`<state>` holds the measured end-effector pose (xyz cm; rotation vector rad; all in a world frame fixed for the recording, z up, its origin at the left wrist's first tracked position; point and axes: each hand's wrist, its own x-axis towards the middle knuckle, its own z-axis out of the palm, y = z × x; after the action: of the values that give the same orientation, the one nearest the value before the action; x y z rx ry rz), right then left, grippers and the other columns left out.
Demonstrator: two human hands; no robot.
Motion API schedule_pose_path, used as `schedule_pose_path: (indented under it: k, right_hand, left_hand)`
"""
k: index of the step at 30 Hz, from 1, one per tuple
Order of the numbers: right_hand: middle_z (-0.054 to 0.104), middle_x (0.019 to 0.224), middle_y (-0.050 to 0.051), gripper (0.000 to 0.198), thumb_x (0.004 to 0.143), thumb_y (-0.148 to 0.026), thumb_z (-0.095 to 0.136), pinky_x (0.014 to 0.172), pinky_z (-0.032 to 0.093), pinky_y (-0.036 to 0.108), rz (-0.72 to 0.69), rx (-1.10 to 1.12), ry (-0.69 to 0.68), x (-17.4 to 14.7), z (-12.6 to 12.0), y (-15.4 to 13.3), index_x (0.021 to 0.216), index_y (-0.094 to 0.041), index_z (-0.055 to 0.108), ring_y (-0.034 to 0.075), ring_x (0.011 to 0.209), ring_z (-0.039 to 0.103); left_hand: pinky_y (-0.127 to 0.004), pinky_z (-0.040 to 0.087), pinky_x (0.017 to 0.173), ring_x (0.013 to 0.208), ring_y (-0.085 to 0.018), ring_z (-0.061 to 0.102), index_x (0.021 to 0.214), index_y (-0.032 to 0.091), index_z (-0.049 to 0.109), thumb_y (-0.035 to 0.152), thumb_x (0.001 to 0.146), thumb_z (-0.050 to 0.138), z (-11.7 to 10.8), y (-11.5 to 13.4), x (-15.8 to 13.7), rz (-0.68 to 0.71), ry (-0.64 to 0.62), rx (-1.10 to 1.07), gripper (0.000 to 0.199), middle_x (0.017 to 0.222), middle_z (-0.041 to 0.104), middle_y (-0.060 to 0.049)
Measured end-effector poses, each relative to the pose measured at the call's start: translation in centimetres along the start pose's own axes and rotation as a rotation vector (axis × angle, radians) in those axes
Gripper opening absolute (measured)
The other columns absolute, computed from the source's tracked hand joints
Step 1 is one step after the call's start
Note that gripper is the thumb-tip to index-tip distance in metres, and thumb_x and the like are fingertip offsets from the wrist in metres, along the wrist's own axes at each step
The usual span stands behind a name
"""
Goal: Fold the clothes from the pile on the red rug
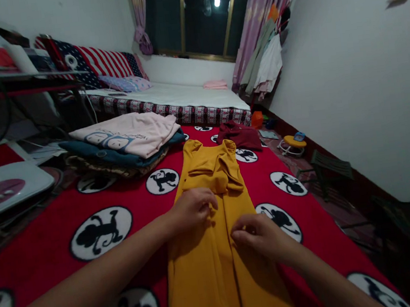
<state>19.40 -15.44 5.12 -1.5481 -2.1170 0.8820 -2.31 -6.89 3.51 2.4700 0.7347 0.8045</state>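
Note:
A long mustard-yellow dress [221,261] lies lengthwise on the bed, its shoulders at the far end. Cloth is folded across its upper half, and two long edges run down the middle of the lower half. My left hand [196,208] is closed over the dress just below the folded part, its fingertips at the left edge. Nearer to me and to the right, my right hand [258,235] has thumb and forefinger curled together at the right edge. Little cloth shows between the fingers of either hand.
The dress rests on a red blanket [138,276] with monkey prints. Folded clothes, a pink top [131,132] uppermost, are stacked at the left. A maroon garment [240,136] lies beyond at the right. A yellow stool [294,141] stands by the right wall.

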Motion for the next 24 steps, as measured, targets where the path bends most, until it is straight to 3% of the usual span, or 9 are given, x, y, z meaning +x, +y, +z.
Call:
schedule_pose_path:
  k: [2, 4, 6, 9, 11, 14, 19, 22, 24]
  right_hand:
    - [0.068, 0.073, 0.001, 0.016, 0.083, -0.026, 0.055, 0.059, 0.04, 0.024, -0.01, -0.023, 0.112, 2.2, -1.1, 0.1, 0.084, -0.018, 0.069, 0.014, 0.063, 0.058]
    - [0.069, 0.087, 0.004, 0.02, 0.082, -0.03, 0.057, 0.067, 0.044, 0.027, -0.056, -0.075, 0.324, 4.9, -2.1, 0.2, 0.095, -0.017, 0.067, 0.016, 0.073, 0.061]
    - [0.065, 0.107, 0.009, 0.038, 0.08, -0.038, 0.061, 0.077, 0.046, 0.031, -0.071, -0.15, 0.501, 7.7, -2.7, 0.4, 0.111, -0.017, 0.061, 0.02, 0.09, 0.061]
    - [0.055, 0.125, 0.013, 0.057, 0.075, -0.045, 0.065, 0.089, 0.044, 0.036, -0.057, -0.262, 0.563, 11.5, -2.8, 1.1, 0.123, -0.017, 0.053, 0.025, 0.111, 0.054]
    - [0.058, 0.119, 0.012, 0.042, 0.078, -0.04, 0.061, 0.088, 0.042, 0.034, -0.037, -0.296, 0.533, 13.3, -2.9, 1.6, 0.112, -0.016, 0.06, 0.024, 0.11, 0.053]
    - [0.065, 0.089, 0.008, 0.021, 0.081, -0.029, 0.05, 0.075, 0.042, 0.029, 0.055, -0.165, 0.608, 15.3, -4.3, 2.6, 0.083, -0.015, 0.064, 0.02, 0.086, 0.058]
    - [0.06, 0.07, 0.004, 0.027, 0.08, -0.032, 0.041, 0.06, 0.037, 0.025, 0.082, 0.181, 0.897, 16.5, -9.0, 3.3, 0.074, -0.014, 0.06, 0.015, 0.065, 0.051]
    - [0.058, 0.066, 0.001, 0.025, 0.074, -0.038, 0.047, 0.057, 0.036, 0.025, -0.008, 0.313, 0.937, 16.0, -9.9, 3.3, 0.072, -0.016, 0.06, 0.015, 0.062, 0.049]
    - [0.058, 0.064, 0.0, 0.026, 0.07, -0.041, 0.051, 0.055, 0.035, 0.025, -0.008, 0.348, 0.88, 15.5, -9.1, 3.6, 0.069, -0.017, 0.059, 0.014, 0.061, 0.048]
  left_hand:
    - [-0.03, 0.048, 0.086, 0.095, -0.017, 0.061, 0.087, 0.019, 0.068, 0.0, 0.074, 0.047, -0.6, -1.2, 0.4, -0.087, 0.233, 0.057, 0.03, 0.097, 0.066, -0.005]
    - [-0.035, 0.046, 0.093, 0.102, -0.019, 0.058, 0.093, 0.019, 0.067, 0.003, 0.078, 0.048, -0.7, -2.4, 0.7, -0.169, 0.392, 0.116, 0.029, 0.103, 0.064, -0.006]
    - [-0.037, 0.045, 0.097, 0.106, -0.02, 0.057, 0.1, 0.02, 0.065, 0.008, 0.081, 0.05, -0.5, -3.5, 0.8, -0.221, 0.461, 0.145, 0.027, 0.106, 0.062, -0.006]
    - [-0.038, 0.046, 0.096, 0.105, -0.02, 0.057, 0.101, 0.021, 0.064, 0.013, 0.085, 0.052, 0.4, -4.6, 0.8, -0.236, 0.476, 0.152, 0.022, 0.106, 0.062, -0.006]
    - [-0.039, 0.046, 0.095, 0.105, -0.021, 0.057, 0.099, 0.021, 0.063, 0.014, 0.085, 0.052, 0.9, -5.1, 0.5, -0.238, 0.483, 0.162, 0.02, 0.105, 0.062, -0.006]
    - [-0.041, 0.045, 0.097, 0.107, -0.022, 0.055, 0.103, 0.021, 0.062, 0.013, 0.082, 0.055, 1.1, -5.2, 0.1, -0.246, 0.496, 0.167, 0.023, 0.109, 0.059, -0.007]
    - [-0.042, 0.041, 0.105, 0.116, -0.024, 0.051, 0.121, 0.022, 0.055, 0.013, 0.077, 0.06, 1.3, -5.0, -0.1, -0.287, 0.532, 0.189, 0.046, 0.121, 0.053, -0.008]
    - [-0.041, 0.04, 0.106, 0.118, -0.024, 0.051, 0.125, 0.022, 0.052, 0.012, 0.074, 0.061, 1.5, -5.4, 0.1, -0.316, 0.575, 0.201, 0.052, 0.123, 0.054, -0.008]
    - [-0.04, 0.04, 0.106, 0.119, -0.024, 0.051, 0.127, 0.021, 0.052, 0.014, 0.074, 0.061, 1.5, -5.9, 0.5, -0.336, 0.576, 0.212, 0.054, 0.124, 0.054, -0.008]
